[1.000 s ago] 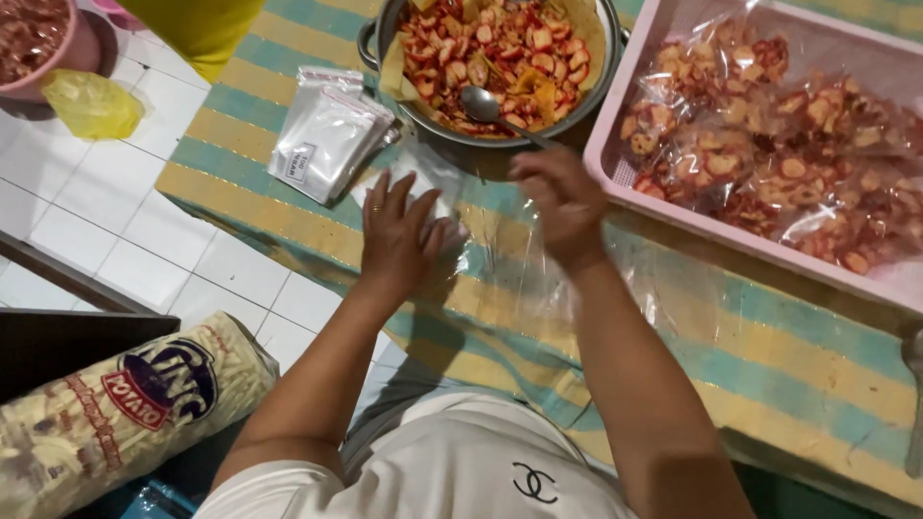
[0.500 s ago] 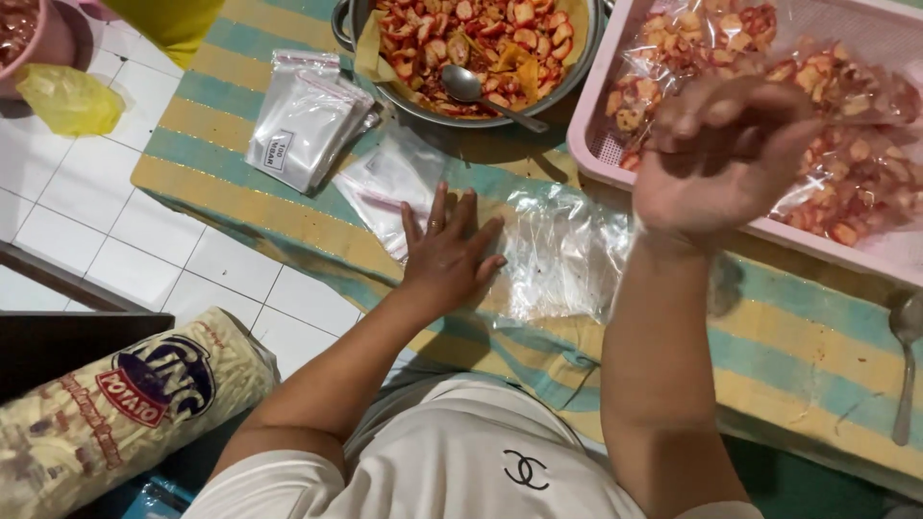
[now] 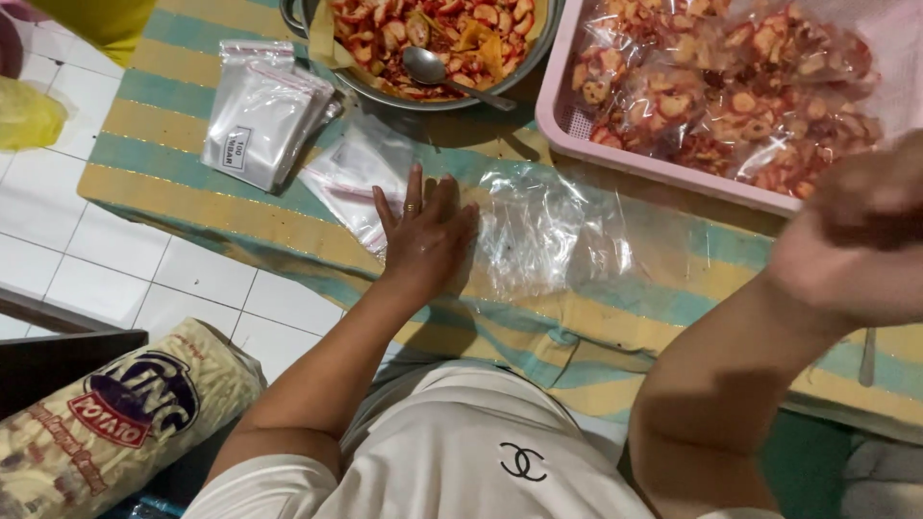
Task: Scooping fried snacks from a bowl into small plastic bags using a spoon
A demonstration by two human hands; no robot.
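Far centre: metal bowl (image 3: pixel 544 38) of red-orange chips, spoon (image 3: pixel 435 71) resting in it. Far right: pink tray (image 3: pixel 577 125) holding filled bags. Far left: stack of small zip bags (image 3: pixel 261 120). Near left: long printed snack package (image 3: pixel 106 423) on white tile.

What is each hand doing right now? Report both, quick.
Left hand: open, flat, palm down on the clear plastic bag.
Right hand: raised and blurred; curled, but whether it holds anything cannot be told.

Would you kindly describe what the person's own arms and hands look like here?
Both forearms are bare, with no sleeves or gloves in view. The left hand wears a thin ring on one of its fingers. The right hand is blurred; no jewellery can be made out.
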